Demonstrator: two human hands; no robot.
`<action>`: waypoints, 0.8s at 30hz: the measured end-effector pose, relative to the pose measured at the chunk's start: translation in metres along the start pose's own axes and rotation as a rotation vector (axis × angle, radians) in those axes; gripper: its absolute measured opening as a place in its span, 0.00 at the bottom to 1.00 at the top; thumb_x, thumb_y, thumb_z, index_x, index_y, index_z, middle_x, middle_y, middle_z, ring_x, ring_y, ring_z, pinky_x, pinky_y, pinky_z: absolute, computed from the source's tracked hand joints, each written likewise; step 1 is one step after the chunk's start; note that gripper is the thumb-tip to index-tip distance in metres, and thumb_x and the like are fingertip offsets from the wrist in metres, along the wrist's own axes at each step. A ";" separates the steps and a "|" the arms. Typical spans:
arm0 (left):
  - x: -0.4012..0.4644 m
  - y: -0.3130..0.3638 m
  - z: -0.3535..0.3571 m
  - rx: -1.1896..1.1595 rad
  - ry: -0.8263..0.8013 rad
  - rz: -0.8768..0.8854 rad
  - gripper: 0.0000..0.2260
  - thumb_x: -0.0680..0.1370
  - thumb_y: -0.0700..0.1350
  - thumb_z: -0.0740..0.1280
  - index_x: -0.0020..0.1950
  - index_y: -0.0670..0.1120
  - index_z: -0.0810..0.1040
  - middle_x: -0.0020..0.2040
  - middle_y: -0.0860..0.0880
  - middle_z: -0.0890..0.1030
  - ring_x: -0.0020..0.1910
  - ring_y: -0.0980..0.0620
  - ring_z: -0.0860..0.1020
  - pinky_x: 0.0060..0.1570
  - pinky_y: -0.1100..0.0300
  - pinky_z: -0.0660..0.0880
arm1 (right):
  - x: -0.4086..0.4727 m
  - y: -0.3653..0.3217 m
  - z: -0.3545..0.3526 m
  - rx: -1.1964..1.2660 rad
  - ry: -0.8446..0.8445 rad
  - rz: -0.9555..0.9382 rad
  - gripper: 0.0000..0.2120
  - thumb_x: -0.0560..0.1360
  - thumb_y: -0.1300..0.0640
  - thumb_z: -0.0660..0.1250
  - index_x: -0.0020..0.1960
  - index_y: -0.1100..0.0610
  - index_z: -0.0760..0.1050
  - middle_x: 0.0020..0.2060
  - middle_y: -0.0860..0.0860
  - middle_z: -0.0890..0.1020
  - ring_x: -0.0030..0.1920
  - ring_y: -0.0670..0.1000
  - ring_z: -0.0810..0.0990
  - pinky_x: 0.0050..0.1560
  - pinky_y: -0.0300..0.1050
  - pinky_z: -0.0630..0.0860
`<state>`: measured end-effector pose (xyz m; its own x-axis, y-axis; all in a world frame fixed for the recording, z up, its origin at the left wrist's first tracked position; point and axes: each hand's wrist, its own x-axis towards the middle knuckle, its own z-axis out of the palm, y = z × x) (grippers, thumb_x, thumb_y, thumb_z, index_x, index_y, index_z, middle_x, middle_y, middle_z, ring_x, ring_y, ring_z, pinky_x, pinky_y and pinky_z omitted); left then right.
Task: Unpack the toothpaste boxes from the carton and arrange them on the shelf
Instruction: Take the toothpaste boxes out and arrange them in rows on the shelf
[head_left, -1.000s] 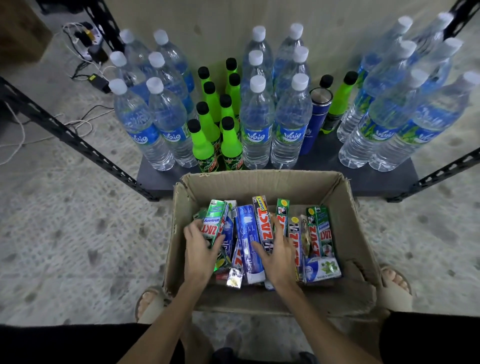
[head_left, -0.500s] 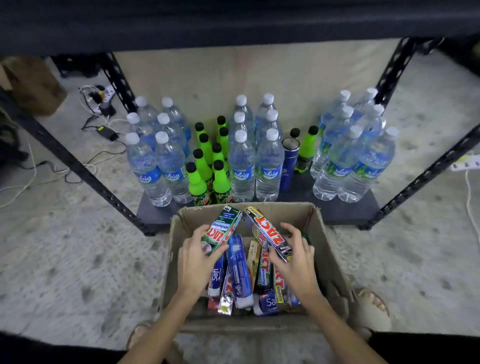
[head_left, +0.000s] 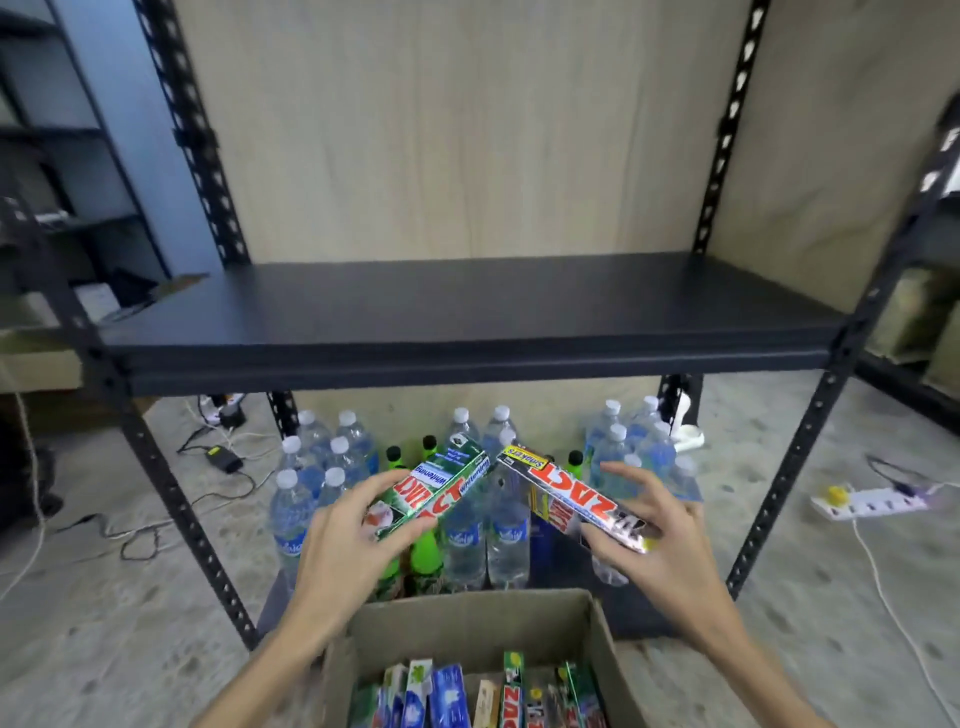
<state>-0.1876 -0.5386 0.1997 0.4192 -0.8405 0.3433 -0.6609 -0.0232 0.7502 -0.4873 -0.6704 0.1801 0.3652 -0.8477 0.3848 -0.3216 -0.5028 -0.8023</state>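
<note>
My left hand (head_left: 345, 545) grips a green Zact toothpaste box (head_left: 431, 491), raised above the carton (head_left: 467, 623). In my right hand (head_left: 660, 540) is a black and red Zact toothpaste box (head_left: 566, 501), held at the same height. The two boxes tilt toward each other, their far ends almost meeting. Both are below the front edge of the dark shelf board (head_left: 467, 306), which has nothing on it. Several more toothpaste boxes (head_left: 483, 696) stand in the open carton at the bottom of the view.
Water bottles (head_left: 488, 519) and green bottles (head_left: 426, 551) crowd the bottom shelf behind the carton. Black perforated uprights (head_left: 171, 493) frame the rack. Cables and a charger (head_left: 223, 457) lie on the floor at left, a power strip (head_left: 867, 501) at right.
Both hands have lifted a toothpaste box each out of the carton and risen toward the middle shelf. My view has tilted up, bringing the shelf board into sight.
</note>
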 end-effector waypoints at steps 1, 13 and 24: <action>0.011 0.013 -0.012 0.000 0.000 0.039 0.25 0.67 0.65 0.75 0.63 0.59 0.79 0.54 0.63 0.83 0.52 0.65 0.81 0.45 0.71 0.75 | 0.010 -0.014 -0.014 0.010 -0.016 -0.019 0.36 0.68 0.37 0.78 0.72 0.41 0.68 0.50 0.37 0.86 0.57 0.48 0.83 0.62 0.62 0.74; 0.176 0.118 -0.076 0.188 -0.128 0.332 0.23 0.71 0.63 0.72 0.65 0.61 0.78 0.56 0.64 0.82 0.56 0.63 0.80 0.57 0.66 0.75 | 0.173 -0.094 -0.129 -0.060 -0.088 -0.151 0.25 0.63 0.48 0.83 0.58 0.45 0.81 0.48 0.44 0.87 0.50 0.46 0.86 0.56 0.52 0.82; 0.340 0.080 0.001 0.535 -0.214 0.327 0.24 0.72 0.72 0.59 0.67 0.68 0.71 0.61 0.66 0.78 0.61 0.62 0.73 0.64 0.51 0.62 | 0.329 0.000 -0.144 -0.494 -0.092 -0.198 0.24 0.66 0.20 0.61 0.59 0.26 0.73 0.56 0.35 0.78 0.62 0.42 0.65 0.65 0.51 0.56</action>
<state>-0.0986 -0.8265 0.3754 0.0483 -0.9375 0.3445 -0.9742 0.0320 0.2236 -0.4932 -0.9734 0.3728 0.5281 -0.7216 0.4477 -0.6032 -0.6898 -0.4003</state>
